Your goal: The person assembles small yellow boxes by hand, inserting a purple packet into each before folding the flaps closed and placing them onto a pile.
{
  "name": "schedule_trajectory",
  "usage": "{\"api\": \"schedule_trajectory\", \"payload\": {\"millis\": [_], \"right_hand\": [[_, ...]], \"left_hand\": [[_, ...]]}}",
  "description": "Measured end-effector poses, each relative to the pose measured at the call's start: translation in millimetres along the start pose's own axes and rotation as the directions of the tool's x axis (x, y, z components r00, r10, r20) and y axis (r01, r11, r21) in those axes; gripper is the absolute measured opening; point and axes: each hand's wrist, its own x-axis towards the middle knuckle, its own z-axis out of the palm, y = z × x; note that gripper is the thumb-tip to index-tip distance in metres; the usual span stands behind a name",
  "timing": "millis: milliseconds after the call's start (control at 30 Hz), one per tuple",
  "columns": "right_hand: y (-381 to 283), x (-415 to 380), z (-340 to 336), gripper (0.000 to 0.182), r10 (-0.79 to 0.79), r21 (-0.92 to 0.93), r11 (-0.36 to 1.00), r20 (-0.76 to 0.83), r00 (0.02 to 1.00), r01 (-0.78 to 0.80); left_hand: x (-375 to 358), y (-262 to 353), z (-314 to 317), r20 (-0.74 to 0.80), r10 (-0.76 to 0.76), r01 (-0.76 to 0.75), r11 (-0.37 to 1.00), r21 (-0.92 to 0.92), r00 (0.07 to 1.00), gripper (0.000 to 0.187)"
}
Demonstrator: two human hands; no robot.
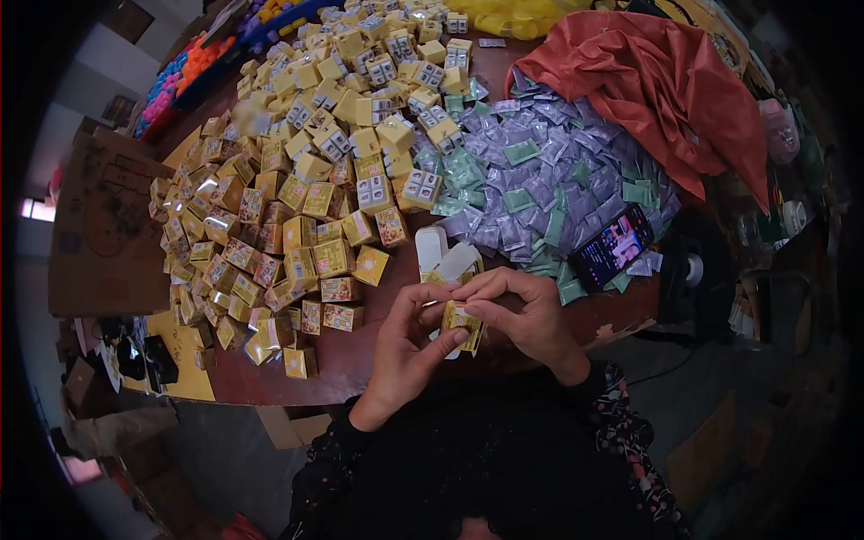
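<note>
Near the table's front edge, both hands meet around one small yellow box [462, 317]. My left hand [410, 337] grips it from the left, thumb pressed on its front. With fingers bent over its top, my right hand [524, 315] pinches the same box from the right. Just behind the hands lie pale open carton pieces [432, 247], partly hidden by the fingers. To the left spreads a pile of printed yellow boxes [297, 261]. Beyond and to the right is a heap of small purple and green sachets [531, 180].
A lit phone [612, 245] leans on the sachets at the right. Red cloth [639, 81] covers the back right. Pale yellow blocks [360, 99] are piled at the back. A large cardboard box [108, 229] stands left, and trays of colourful pieces [200, 61] sit back left.
</note>
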Motion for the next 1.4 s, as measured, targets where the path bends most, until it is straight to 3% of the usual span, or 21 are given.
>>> {"api": "schedule_trajectory", "payload": {"millis": [100,300,400,500,600,700,800,1000,1100,1200,1300,1367,1400], "right_hand": [[2.8,-0.8,-0.6,0.01,-0.002,-0.043,0.999,-0.002,1.0,0.002],[5.0,2.6,0.3,0.012,-0.295,-0.167,0.939,0.05,0.954,0.3],[2.9,-0.2,3.9,0.006,-0.235,-0.149,0.96,0.043,0.971,0.238],[-6.1,-2.1,0.7,0.005,0.148,0.143,0.978,0.048,0.988,-0.154],[-16.5,2.5,-6.7,0.003,0.197,0.003,0.98,0.108,0.975,-0.198],[-11.3,-0.9,-5.4,0.006,0.107,-0.14,0.986,0.086,0.991,-0.094],[3.4,1.6,-8.5,0.009,-0.198,-0.143,0.965,0.159,0.967,0.221],[5.1,-1.1,-0.7,0.013,-0.411,-0.377,0.82,0.137,0.901,0.431],[-1.8,-0.5,-2.9,0.017,-0.48,-0.48,0.703,0.222,0.848,0.524],[7.9,-2.5,-6.6,0.026,-0.486,-0.484,0.685,0.255,0.836,0.545],[4.8,-4.3,-11.4,0.043,-0.373,-0.346,0.845,0.168,0.913,0.409],[2.9,-9.7,3.1,0.051,-0.115,-0.054,0.992,-0.024,0.993,0.114],[2.2,-12.2,4.7,0.055,-0.047,-0.064,0.997,-0.001,0.999,0.047]], "left_hand": [[0.1,-0.4,0.8,-0.003,0.009,-0.009,1.0,-0.008,1.0,0.047],[-0.4,-3.6,-0.1,-0.008,0.071,-0.071,0.998,0.001,0.997,0.04],[-0.4,-3.2,0.1,-0.015,0.068,-0.067,0.997,0.036,0.998,0.038],[0.7,-2.2,0.0,0.004,0.03,-0.03,0.994,0.102,1.0,0.039],[-0.2,-3.8,-0.5,0.024,-0.001,-0.002,0.995,0.105,1.0,0.038],[-0.8,-7.0,-2.7,0.02,0.009,-0.011,0.994,0.107,1.0,0.037],[-0.9,-3.6,-0.3,0.0,0.035,-0.034,0.997,0.074,0.999,0.033],[-1.3,-7.0,-0.9,-0.023,0.059,-0.057,0.995,0.081,0.998,0.024],[-3.2,-7.5,-3.4,-0.026,0.036,-0.033,0.993,0.114,0.999,0.021],[-5.8,-10.7,-3.1,-0.028,-0.006,0.009,0.994,0.107,1.0,0.018],[-1.4,-7.8,-3.0,-0.077,0.072,-0.069,0.997,0.041,0.994,0.018],[3.6,-2.3,-4.2,-0.176,0.13,-0.145,0.987,-0.074,0.976,0.023],[5.0,-0.5,-4.3,-0.177,0.15,-0.174,0.977,-0.127,0.973,0.024]]}}
